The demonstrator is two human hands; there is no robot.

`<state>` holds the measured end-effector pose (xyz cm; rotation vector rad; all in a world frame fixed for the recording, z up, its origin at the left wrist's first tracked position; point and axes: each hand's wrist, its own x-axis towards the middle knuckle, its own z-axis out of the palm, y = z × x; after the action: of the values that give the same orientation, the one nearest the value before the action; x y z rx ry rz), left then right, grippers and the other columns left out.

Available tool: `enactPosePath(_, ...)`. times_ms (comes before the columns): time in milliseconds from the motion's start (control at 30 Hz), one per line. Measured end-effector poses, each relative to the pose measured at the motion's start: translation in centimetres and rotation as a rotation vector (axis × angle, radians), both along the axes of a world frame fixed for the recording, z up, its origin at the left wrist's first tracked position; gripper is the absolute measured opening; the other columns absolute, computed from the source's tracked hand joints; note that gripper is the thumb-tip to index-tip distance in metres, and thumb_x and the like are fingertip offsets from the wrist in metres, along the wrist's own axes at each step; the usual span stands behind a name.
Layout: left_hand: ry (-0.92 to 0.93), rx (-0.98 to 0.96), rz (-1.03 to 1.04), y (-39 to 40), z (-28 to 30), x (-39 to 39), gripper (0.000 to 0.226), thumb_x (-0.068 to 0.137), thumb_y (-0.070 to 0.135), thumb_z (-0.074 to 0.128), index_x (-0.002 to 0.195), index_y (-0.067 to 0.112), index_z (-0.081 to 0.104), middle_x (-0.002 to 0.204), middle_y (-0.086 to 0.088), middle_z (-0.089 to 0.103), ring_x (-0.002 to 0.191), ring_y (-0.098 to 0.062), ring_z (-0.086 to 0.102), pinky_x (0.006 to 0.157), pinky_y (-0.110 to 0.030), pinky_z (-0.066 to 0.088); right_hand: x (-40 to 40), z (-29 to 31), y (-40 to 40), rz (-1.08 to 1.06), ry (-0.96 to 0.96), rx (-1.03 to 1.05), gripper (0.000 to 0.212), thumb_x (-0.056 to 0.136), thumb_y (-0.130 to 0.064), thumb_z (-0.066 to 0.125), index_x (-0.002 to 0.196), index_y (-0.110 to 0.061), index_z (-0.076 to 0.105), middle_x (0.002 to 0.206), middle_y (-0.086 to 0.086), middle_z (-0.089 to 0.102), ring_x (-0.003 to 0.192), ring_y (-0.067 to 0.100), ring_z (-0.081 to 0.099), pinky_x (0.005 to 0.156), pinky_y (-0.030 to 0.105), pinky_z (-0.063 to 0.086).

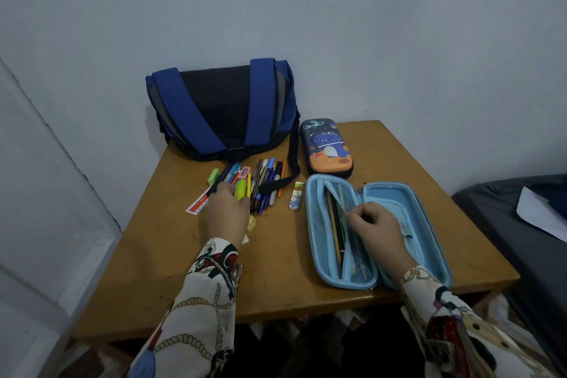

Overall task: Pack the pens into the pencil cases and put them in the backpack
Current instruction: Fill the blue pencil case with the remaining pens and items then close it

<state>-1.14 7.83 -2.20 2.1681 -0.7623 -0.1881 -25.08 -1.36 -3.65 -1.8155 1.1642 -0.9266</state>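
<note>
Here my left hand (225,212) curls its fingers around a yellow highlighter (241,189) in the pen pile (264,184) at 12 o'clock on the counter (276,291). My right hand (376,225) pinches pens inside the open blue pencil case (429,224) at 3 o'clock. The backpack (224,107) sits behind the pile, the dinosaur case (326,147) closed beside it.

dim light — pale blue walls (399,24) meet behind a wooden table (184,279); dark bed (527,242) at right.

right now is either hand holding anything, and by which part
Left hand: grips a yellow highlighter near its lower end. Right hand: fingers curled at the open blue case's mesh pocket; any hold cannot be told.
</note>
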Motion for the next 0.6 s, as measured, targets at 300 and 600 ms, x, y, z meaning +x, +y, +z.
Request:
enactPosePath(300, 0.099, -0.239, -0.056, -0.1, 1.0, -1.6, 0.03, 0.095, 0.014, 0.048, 0.125, 0.015, 0.049, 0.092, -0.014, 0.062, 0.063, -0.016, 0.05, 0.051, -0.028, 0.034, 2.1, 0.9, 1.4, 0.105, 0.075, -0.023, 0.024, 0.091, -0.029, 0.064, 0.068, -0.023, 0.063, 0.078, -0.006, 0.061, 0.079, 0.011, 0.059, 0.081, 0.038, 0.049)
enactPosePath(600, 0.439, -0.326, -0.358, -3.5, 3.8, -4.4, 0.067, 0.086, -0.001, 0.056, 0.143, 0.029, 0.038, 0.111, -0.016, 0.055, 0.085, -0.025, 0.056, 0.066, -0.034, 0.051, -5.2, 1.1, -4.9, -0.139, 0.473, -0.03, 0.028, 0.087, -0.018, 0.058, 0.109, -0.03, 0.07, 0.125, 0.004, 0.054, 0.127, 0.027, 0.039, 0.11, 0.045, 0.029)
